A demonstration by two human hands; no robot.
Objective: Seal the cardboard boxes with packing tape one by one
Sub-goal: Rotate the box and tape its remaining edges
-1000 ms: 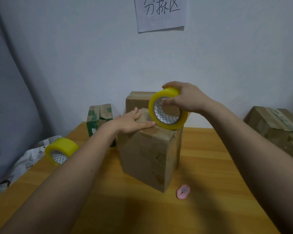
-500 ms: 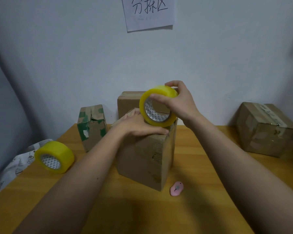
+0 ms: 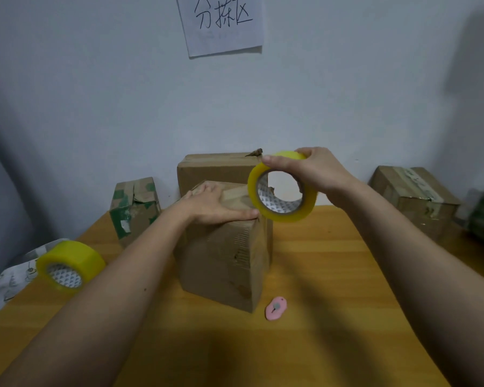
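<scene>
Hands at a cardboard box, tape roll held at its top right corner.

On the wooden tabletop [image 3: 319,275] the cardboard box [image 3: 224,263] stands upright near the middle, under the left hand [image 3: 215,206], which lies flat and spread on its top. The right hand [image 3: 316,170] grips a yellow tape roll [image 3: 282,188] by its upper rim, raised just right of the left fingertips. A second tape roll [image 3: 70,263] lies far left; a pink cutter [image 3: 275,308] lies beside the box's front corner.
</scene>
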